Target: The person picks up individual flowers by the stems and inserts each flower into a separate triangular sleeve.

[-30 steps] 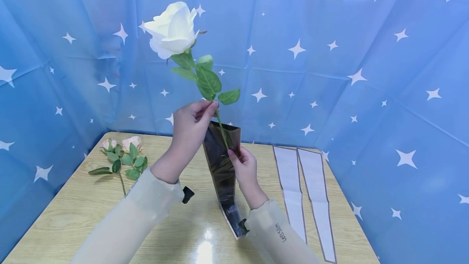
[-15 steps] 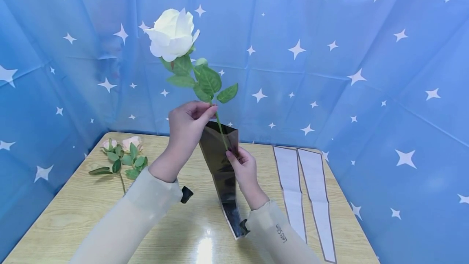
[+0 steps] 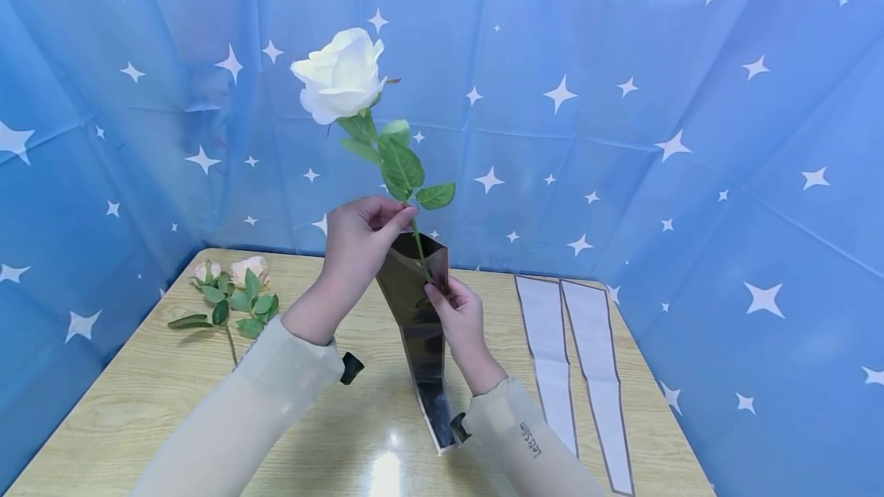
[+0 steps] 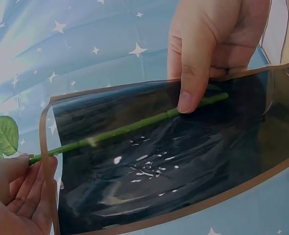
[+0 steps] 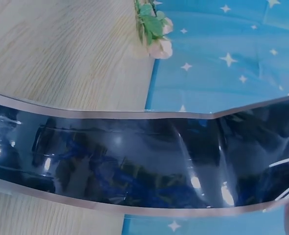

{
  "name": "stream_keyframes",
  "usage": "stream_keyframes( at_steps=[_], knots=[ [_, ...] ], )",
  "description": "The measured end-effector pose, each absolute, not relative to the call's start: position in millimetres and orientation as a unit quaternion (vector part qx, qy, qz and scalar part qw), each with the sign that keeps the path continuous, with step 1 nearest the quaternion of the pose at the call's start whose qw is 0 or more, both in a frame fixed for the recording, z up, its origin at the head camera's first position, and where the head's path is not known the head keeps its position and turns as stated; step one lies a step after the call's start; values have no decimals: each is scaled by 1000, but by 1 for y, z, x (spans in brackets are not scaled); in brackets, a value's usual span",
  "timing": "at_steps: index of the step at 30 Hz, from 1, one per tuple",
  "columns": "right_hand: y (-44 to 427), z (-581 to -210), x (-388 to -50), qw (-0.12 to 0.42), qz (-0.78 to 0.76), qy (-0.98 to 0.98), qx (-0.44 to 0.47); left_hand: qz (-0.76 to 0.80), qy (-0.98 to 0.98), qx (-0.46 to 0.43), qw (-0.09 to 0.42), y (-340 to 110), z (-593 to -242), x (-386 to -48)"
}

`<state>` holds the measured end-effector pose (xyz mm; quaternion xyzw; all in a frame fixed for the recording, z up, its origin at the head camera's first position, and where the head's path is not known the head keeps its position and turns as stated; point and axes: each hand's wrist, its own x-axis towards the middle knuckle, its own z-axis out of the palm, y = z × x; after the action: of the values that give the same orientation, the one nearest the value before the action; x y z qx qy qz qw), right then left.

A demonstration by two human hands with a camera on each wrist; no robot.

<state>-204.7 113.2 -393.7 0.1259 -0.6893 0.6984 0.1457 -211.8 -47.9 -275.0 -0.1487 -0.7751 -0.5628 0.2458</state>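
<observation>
A white rose (image 3: 341, 77) with green leaves leans left above the table. My left hand (image 3: 357, 255) pinches its stem just below the lowest leaves, above the mouth of a dark, see-through flower sleeve (image 3: 414, 309). The lower stem (image 4: 134, 127) runs inside this sleeve, showing through its front in the left wrist view. My right hand (image 3: 466, 320) pinches the sleeve's right edge, thumb across the front over the stem near its cut end. The right wrist view is filled by the shiny sleeve (image 5: 134, 164), with only a blurred bit of hand at the lower right.
Pale pink roses (image 3: 247, 271) with leaves lie at the table's left. Two long white sleeves with dark borders, one (image 3: 549, 359) beside the other (image 3: 601, 374), lie flat at right. A starry blue curtain (image 3: 525, 144) stands behind the wooden table (image 3: 138, 413).
The white rose has come down a little and sits slightly further right, after turning briefly. My left hand has lowered slightly with it. The sleeve's mouth has shifted slightly left; my right hand barely moved.
</observation>
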Motion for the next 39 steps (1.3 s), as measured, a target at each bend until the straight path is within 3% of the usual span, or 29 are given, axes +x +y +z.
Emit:
stream_keyframes(
  at_steps=[14,24,39],
  knots=[
    [115,-395,-203,163,683,-703,109,-505,-812,-142,256,-48,-275,-211],
    [116,-392,-199,176,693,-693,90,-540,-762,-148,326,-48,-275,-211],
    [115,-392,-196,180,698,-683,116,-596,-738,-135,286,-49,-271,-209]
  ],
)
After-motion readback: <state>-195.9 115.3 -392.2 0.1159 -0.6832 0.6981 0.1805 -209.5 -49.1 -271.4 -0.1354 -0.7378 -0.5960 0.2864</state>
